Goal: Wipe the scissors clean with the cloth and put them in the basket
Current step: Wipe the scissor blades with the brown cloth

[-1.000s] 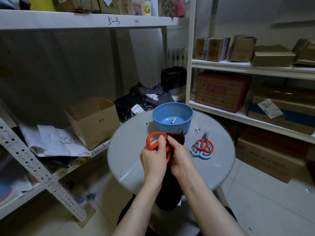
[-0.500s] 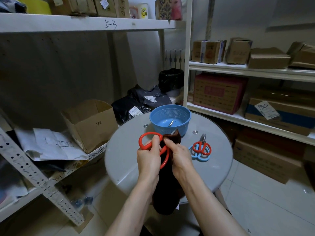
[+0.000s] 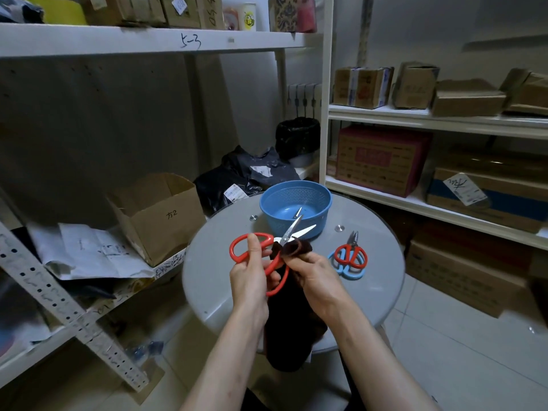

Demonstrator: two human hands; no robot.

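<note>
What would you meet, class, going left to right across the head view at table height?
Open brown cardboard box → left hand gripping large red-handled scissors → right hand pinching dark cloth → small red-handled scissors atop blue handles.

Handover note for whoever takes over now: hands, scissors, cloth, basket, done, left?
Left hand grips the big red scissors by a handle, blades parted. Right hand pinches the dark cloth at the pivot.
The blue basket sits behind on the table, a metal item inside. Two smaller scissors lie to the right.
Done: wiping under way. Left: finish wiping, put scissors in basket.
</note>
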